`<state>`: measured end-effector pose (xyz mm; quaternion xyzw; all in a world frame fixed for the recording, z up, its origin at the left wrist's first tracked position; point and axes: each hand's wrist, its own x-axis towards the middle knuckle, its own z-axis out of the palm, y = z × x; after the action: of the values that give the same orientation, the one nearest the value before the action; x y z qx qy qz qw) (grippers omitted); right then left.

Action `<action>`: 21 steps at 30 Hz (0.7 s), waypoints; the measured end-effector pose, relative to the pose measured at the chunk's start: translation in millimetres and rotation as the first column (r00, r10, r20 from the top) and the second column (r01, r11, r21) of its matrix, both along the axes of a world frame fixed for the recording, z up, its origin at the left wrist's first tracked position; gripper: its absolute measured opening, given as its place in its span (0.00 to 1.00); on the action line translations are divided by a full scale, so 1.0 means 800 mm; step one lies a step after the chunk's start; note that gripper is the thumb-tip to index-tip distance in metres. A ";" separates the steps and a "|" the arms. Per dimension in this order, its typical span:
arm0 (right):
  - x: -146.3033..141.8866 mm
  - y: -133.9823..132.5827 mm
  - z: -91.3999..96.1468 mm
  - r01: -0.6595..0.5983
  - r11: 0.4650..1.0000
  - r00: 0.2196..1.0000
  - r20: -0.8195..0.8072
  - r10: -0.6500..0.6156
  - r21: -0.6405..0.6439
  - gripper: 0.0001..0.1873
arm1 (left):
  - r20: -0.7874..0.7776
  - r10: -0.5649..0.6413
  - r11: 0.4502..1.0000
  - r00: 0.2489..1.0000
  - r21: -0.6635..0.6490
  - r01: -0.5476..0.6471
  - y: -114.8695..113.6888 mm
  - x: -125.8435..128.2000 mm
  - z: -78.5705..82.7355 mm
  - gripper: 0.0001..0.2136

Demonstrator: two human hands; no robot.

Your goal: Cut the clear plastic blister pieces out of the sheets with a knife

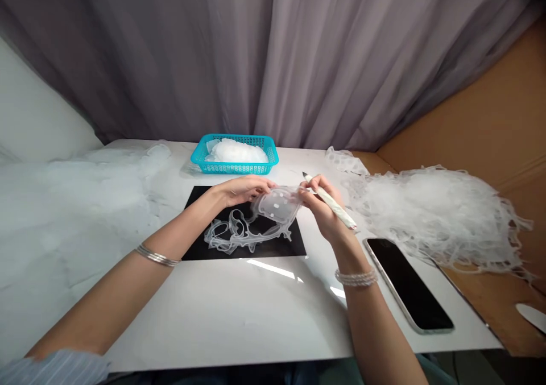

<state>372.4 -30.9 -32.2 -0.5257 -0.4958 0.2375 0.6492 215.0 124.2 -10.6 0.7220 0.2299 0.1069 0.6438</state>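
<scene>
Left hand (241,190): one translucent plastic piece (278,205) is pinched at its left edge, fingers closed on it, held just above the black mat (200,243).
Right hand (322,206): the same piece is gripped at its right edge, and one white-handled knife (330,201) is clamped in the closed fingers too, blade tip pointing away towards the basket.
Plastic piece: one, rounded, several small holes seen in it; a tangle of trimmed strips (234,234) is hung from it down onto the mat.
Black mat: one, laid flat at the middle of the white table (239,311).
Basket (213,160): one, turquoise, set behind the mat, filled with clear pieces; the count cannot be told.
Scrap heap (435,214): one big pile of clear offcuts, seen to the right, too tangled to be counted.
Phone (407,285): one, screen dark, laid just right of the right wrist.
Bracelets: two counted, one silver bangle (157,255) on the left wrist, one beaded band (356,277) on the right.
Curtain (264,55): grey, hung behind the table.
</scene>
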 end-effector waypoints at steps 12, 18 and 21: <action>0.037 -0.014 0.168 0.240 0.813 0.944 0.068 -0.323 0.530 0.19 | 0.561 0.262 0.957 0.786 -0.257 -0.135 -0.174 0.036 0.123 0.14; 0.005 0.073 0.132 -0.229 0.973 0.888 0.400 0.226 -0.042 0.19 | 0.260 0.460 0.886 0.849 -0.077 -0.457 -0.130 -0.020 0.038 0.14; -0.029 0.117 0.056 -0.233 0.944 0.857 0.409 0.313 -0.234 0.21 | 0.051 0.474 0.876 0.879 0.077 -0.476 -0.091 -0.075 -0.027 0.16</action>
<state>349.5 63.0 12.7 -0.5451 -0.6763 0.2451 0.4306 154.8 51.7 -32.3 0.6690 0.3853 0.2824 0.5694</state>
